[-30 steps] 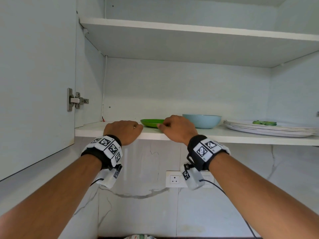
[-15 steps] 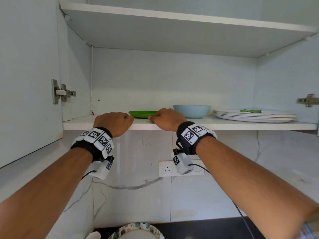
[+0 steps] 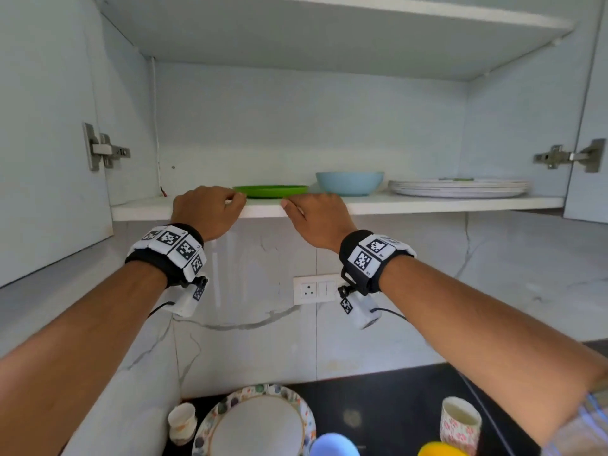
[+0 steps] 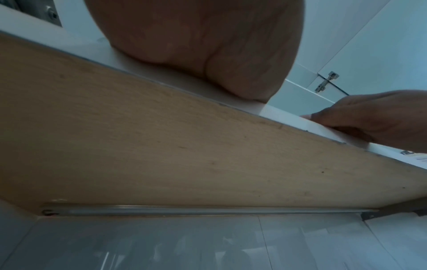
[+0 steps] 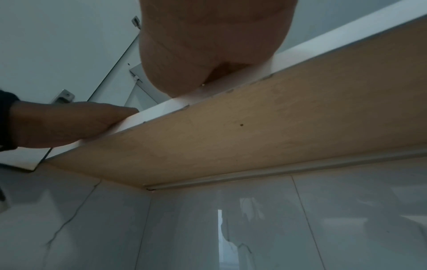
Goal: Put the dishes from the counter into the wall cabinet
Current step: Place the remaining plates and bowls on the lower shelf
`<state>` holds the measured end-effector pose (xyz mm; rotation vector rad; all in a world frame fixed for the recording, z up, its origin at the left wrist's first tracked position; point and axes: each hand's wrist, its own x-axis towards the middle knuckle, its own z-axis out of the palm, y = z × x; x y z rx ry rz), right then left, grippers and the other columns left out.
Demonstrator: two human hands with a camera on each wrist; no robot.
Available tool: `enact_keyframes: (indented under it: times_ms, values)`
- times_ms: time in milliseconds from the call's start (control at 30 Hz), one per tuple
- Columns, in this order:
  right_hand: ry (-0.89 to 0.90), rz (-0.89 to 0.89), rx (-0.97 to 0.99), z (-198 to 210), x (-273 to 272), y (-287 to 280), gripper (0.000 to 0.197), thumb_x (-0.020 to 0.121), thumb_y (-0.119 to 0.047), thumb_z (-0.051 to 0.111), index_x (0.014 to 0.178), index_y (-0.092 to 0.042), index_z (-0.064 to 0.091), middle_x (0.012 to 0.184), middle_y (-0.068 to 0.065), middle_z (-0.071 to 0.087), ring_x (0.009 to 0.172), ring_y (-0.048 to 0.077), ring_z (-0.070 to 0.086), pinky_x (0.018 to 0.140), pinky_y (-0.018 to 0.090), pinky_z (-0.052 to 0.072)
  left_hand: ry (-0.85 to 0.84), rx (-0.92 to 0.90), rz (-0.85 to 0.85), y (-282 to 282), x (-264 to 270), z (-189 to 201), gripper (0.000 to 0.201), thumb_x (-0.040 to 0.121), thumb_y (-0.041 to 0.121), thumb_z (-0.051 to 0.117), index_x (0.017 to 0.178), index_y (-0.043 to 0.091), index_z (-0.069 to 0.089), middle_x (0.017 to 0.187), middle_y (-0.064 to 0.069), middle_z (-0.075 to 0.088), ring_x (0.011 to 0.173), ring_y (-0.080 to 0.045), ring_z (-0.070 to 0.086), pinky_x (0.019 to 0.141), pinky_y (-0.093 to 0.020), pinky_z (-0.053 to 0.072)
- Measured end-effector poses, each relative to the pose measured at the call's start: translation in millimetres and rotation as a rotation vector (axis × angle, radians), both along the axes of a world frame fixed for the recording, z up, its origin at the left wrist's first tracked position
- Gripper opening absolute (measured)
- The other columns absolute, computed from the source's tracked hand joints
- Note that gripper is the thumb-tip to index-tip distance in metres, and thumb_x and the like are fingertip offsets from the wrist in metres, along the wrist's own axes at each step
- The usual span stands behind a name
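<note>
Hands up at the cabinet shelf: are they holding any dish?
No dish. The left hand and right hand rest on the shelf's front edge, just short of the green plate.

the head view looks level into the open cabinet, with the bench (image 3: 378,419) at its bottom edge. both wrist views sit close below the shelf (image 4: 184,146), facing up at its underside. all three share the shelf's front edge.
</note>
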<state>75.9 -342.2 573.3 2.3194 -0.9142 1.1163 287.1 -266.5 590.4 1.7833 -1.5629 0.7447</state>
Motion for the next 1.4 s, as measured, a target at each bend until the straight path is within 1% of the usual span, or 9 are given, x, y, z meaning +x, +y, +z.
enact_keyframes:
  times_ms: [33,100,167,267,600,767,1000,1267,1400]
  values:
    - [0.037,0.002,-0.011,-6,-4,0,0.034,0.099,-0.045,0.045,0.112,-0.022,0.067,0.109,0.004,0.072,0.101,0.029,0.065,0.079,0.036,0.042,0.003,-0.071,-0.092,4,-2,-7,0.057,0.087,0.054,0.028,0.109,0.028,0.073,0.099,-0.008,0.073,0.089,-0.032,0.064,0.072,-0.034,0.040]
    - [0.128,-0.027,-0.016,-22,-17,0,0.057,0.093,-0.046,0.052,0.143,-0.020,0.047,0.145,0.006,0.052,0.132,0.028,0.048,0.107,0.044,0.034,-0.028,-0.203,-0.277,10,-8,-27,0.053,0.089,0.051,0.037,0.114,0.021,0.072,0.109,-0.007,0.073,0.100,-0.029,0.066,0.088,-0.042,0.046]
    - [0.124,0.013,-0.022,-37,-29,6,0.067,0.090,-0.042,0.057,0.149,-0.018,0.039,0.156,0.010,0.037,0.145,0.031,0.031,0.117,0.048,0.023,-0.077,-0.276,-0.335,12,-16,-53,0.046,0.089,0.044,0.046,0.123,0.019,0.066,0.129,-0.006,0.064,0.124,-0.025,0.056,0.107,-0.049,0.034]
    - [0.077,0.131,0.064,-64,-50,20,0.054,0.091,-0.034,0.061,0.143,-0.021,0.049,0.163,0.009,0.024,0.150,0.029,0.019,0.116,0.043,0.026,-0.056,-0.250,-0.398,12,-34,-96,0.048,0.088,0.037,0.051,0.131,0.018,0.056,0.148,-0.009,0.046,0.140,-0.027,0.037,0.112,-0.049,0.027]
    - [0.283,-0.276,0.657,-247,-172,36,0.039,0.089,-0.044,0.059,0.127,-0.037,0.058,0.150,-0.005,0.041,0.136,0.022,0.039,0.108,0.044,0.037,0.021,0.421,-0.611,-12,-137,-313,0.056,0.077,0.048,0.045,0.127,0.024,0.057,0.129,-0.005,0.061,0.113,-0.031,0.059,0.089,-0.044,0.050]
    - [0.289,-0.382,0.941,-343,-248,47,0.039,0.090,-0.040,0.061,0.129,-0.034,0.059,0.139,-0.007,0.052,0.130,0.019,0.047,0.103,0.034,0.040,0.073,0.766,-0.671,-14,-189,-406,0.071,0.074,0.063,0.038,0.134,0.028,0.053,0.143,-0.001,0.050,0.130,-0.024,0.048,0.107,-0.038,0.040]
    - [0.352,-0.369,1.003,-424,-294,52,0.055,0.085,-0.061,0.059,0.131,-0.030,0.059,0.137,-0.003,0.057,0.128,0.022,0.048,0.116,0.042,0.029,-0.017,1.210,-0.731,-14,-234,-465,0.078,0.085,0.051,0.065,0.151,0.031,0.028,0.163,0.004,0.013,0.149,-0.017,0.012,0.118,-0.040,0.022]
    - [0.404,-0.289,0.871,-476,-303,43,0.040,0.092,-0.056,0.044,0.104,-0.028,0.070,0.105,-0.010,0.071,0.106,0.014,0.061,0.120,0.048,0.020,-0.091,1.359,-0.688,-28,-248,-495,0.077,0.080,0.042,0.074,0.146,0.034,0.035,0.161,0.003,0.016,0.147,-0.023,0.019,0.115,-0.047,0.032]
    - [0.399,-0.286,0.800,-483,-306,39,0.044,0.092,-0.057,0.039,0.103,-0.029,0.072,0.105,-0.012,0.071,0.106,0.011,0.060,0.117,0.045,0.023,-0.075,1.342,-0.704,-31,-247,-499,0.076,0.079,0.042,0.074,0.144,0.033,0.037,0.160,0.004,0.018,0.146,-0.022,0.019,0.113,-0.046,0.033]
